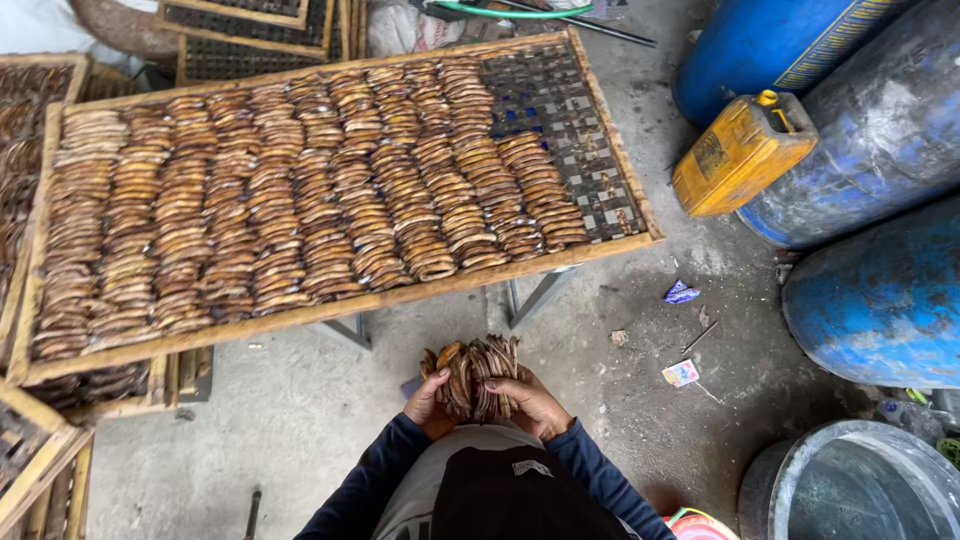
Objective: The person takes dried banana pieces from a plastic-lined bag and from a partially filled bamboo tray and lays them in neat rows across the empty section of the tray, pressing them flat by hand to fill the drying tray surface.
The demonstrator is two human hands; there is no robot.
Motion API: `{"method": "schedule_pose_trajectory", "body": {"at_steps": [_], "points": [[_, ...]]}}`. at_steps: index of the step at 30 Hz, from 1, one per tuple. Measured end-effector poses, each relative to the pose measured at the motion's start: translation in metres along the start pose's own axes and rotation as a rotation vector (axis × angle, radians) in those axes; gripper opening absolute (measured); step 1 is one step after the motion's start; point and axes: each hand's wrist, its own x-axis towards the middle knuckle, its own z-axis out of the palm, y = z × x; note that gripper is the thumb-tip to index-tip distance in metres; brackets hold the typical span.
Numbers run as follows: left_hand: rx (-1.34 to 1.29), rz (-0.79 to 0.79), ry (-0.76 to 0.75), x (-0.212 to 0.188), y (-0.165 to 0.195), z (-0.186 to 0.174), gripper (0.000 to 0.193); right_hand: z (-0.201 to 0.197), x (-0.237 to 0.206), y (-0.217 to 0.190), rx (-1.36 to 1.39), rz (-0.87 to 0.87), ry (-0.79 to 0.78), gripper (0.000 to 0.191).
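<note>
The bundle of dried banana slices point(478, 376) clasped under the fingers is dark brown streaked with amber, and both sleeves point(385, 470) below those fingers are navy blue. Just beyond the fingertips, the drying rack point(620, 150) has a pale bamboo frame around a dark woven lattice, its rows of slices point(290, 190) running golden tan to deep brown. Off to the right of the fingers, the jerrycan point(738, 155) is mustard yellow with a yellow cap, and the drums point(880, 300) are bright blue mottled with grey grime. The concrete floor point(300, 410) under the fingers is dull grey, dotted with a purple wrapper point(681, 292).
</note>
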Motion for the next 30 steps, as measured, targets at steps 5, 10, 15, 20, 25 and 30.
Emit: {"method": "schedule_pose_trajectory", "body": {"at_steps": [5, 10, 15, 20, 25, 30], "points": [[-0.001, 0.006, -0.026, 0.076, 0.031, 0.019, 0.052, -0.034, 0.042, -0.066, -0.013, -0.015, 0.013, 0.051], [-0.019, 0.107, -0.130, 0.184, 0.079, 0.050, 0.051, -0.089, 0.102, -0.168, -0.068, -0.151, 0.114, 0.051], [-0.034, 0.145, -0.213, 0.285, 0.135, 0.087, 0.056, -0.168, 0.155, -0.289, -0.344, -0.275, 0.261, 0.059], [-0.065, 0.182, -0.161, 0.356, 0.170, 0.106, 0.059, -0.243, 0.212, -0.353, -1.271, -0.583, 0.746, 0.069], [-0.003, 0.223, -0.097, 0.386, 0.191, 0.142, 0.072, -0.248, 0.254, -0.353, -1.840, -0.396, 0.822, 0.112], [-0.117, 0.307, -0.182, 0.407, 0.198, 0.187, 0.087, -0.255, 0.249, -0.385, -1.563, -0.337, 0.511, 0.106]]}}
